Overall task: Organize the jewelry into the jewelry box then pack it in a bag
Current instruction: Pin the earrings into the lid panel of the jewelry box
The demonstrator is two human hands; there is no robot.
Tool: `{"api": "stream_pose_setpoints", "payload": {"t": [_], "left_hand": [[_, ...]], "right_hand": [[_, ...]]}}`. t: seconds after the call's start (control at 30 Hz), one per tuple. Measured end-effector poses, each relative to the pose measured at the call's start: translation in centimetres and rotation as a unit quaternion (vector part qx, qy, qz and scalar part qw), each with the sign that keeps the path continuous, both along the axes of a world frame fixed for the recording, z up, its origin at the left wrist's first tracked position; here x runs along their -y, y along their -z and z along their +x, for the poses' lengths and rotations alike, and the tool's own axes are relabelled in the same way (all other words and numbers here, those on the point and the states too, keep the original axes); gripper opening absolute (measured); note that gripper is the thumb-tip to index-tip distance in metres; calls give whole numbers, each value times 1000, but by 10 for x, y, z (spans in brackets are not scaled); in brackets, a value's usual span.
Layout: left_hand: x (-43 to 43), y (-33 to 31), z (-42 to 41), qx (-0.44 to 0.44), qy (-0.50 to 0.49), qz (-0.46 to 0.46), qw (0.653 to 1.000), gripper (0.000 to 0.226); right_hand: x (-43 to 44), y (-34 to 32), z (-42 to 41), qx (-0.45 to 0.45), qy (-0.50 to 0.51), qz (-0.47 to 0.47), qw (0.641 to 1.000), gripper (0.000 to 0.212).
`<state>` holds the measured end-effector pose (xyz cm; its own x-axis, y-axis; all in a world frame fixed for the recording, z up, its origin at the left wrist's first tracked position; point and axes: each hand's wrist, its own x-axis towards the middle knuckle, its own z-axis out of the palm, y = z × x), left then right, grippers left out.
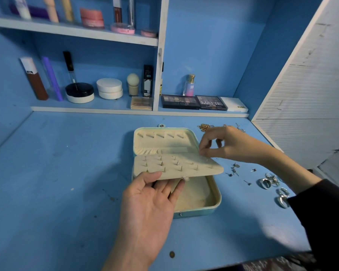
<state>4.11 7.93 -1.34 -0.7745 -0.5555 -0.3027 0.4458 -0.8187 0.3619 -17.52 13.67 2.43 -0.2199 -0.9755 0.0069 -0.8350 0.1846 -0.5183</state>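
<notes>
Jewelry box (218,203) open, left hand (147,204) flat, fingers (177,190) propping earring panel (184,167), right hand (229,143) pinching its far corner

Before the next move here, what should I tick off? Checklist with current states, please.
1. Jewelry box open: ok.
2. Left hand supports the earring panel from beneath: ok.
3. Right hand pinches at the panel's far right corner: ok; stud between its fingertips: cannot tell.
4. All studs pinned: not ok, loose studs lie on the table.
5. Rings boxed: not ok, on the table.
6. Necklaces boxed: not ok, beyond the right hand.
</notes>
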Motion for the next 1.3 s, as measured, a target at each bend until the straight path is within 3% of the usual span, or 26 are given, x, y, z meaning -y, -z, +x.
{"api": "stream_pose_setpoints", "payload": {"t": [0.37,0.7,1.13,1.2,1.3], "left_hand": [[0,-1,0,-7,-6,11,1000,42],[0,0,1,-14,-1,8,1000,48],[0,1,1,-15,-3,12,1000,40],[0,1,1,-15,-3,14,1000,40],[0,1,1,-17,2,13,1000,39]], "right_hand": [[27,-11,13,-7,-31,73,997,5],[23,-14,13,-13,-43,69,997,8],[27,-10,20,-124,-55,37,990,4],[28,-11,22,-85,-48,20,995,4],[28,-12,28,59,-15,4,998,6]]}}
